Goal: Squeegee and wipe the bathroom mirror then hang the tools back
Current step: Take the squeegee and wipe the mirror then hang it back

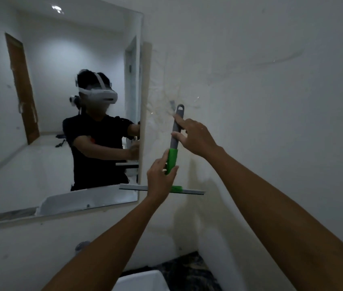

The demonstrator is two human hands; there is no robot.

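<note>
No readable brand or writing anywhere here — the squeegee (173, 143) is showing plain plastic, and the lighting is pretty dim anyway.

The squeegee itself: grey upper handle with a hanging loop at the very top, bright green lower grip, and a long pale blade bar running crosswise at the bottom. It's standing upright, blade end down, against the white wall (260, 101) just to the right of the mirror (40, 101). The blade's left end is overlapping the mirror's lower right corner.

The left hand (161, 177) is closing around the green grip, thumb on one side and fingers wrapping the other. The right hand (195, 137) is sitting higher up on the grey part — index finger stretching up along the handle toward the loop, other fingers curling loosely, so it's more steadying than gripping.

There's a small dark thing on the wall right by the loop, beside the mirror's right edge; too blurry to say what it is. The wall next to the mirror is looking streaky and stained. A white sink (143, 280) corner is peeking in well below the mirror.
</note>
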